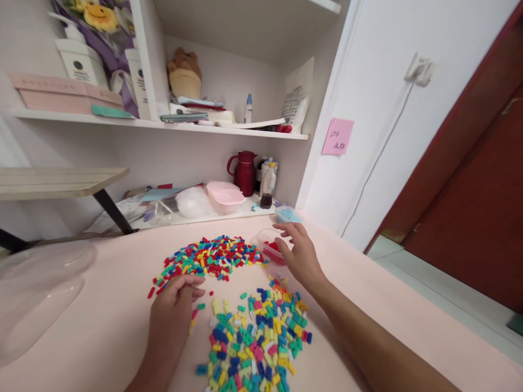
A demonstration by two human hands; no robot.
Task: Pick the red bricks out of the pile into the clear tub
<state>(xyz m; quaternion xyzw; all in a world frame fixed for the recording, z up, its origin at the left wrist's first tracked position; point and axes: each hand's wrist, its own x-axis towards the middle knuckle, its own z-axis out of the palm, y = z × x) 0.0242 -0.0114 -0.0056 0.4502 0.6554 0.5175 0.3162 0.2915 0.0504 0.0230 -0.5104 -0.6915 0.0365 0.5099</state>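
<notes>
Two heaps of small coloured bricks lie on the pink table (102,305): a far heap (208,257) and a near heap (257,335). My left hand (175,305) rests on the table between them, fingers curled inward at the far heap's near edge; what they pinch, if anything, is hidden. My right hand (300,253) reaches over a clear tub of red bricks (272,246), fingers spread and loose above it, holding nothing that I can see.
A tub of light blue bricks (287,214) stands behind the red tub. Clear plastic lids (36,288) lie at the left. A pink box (224,196), a red jug (244,171) and bottles (267,182) stand on the back ledge. White wall at the right.
</notes>
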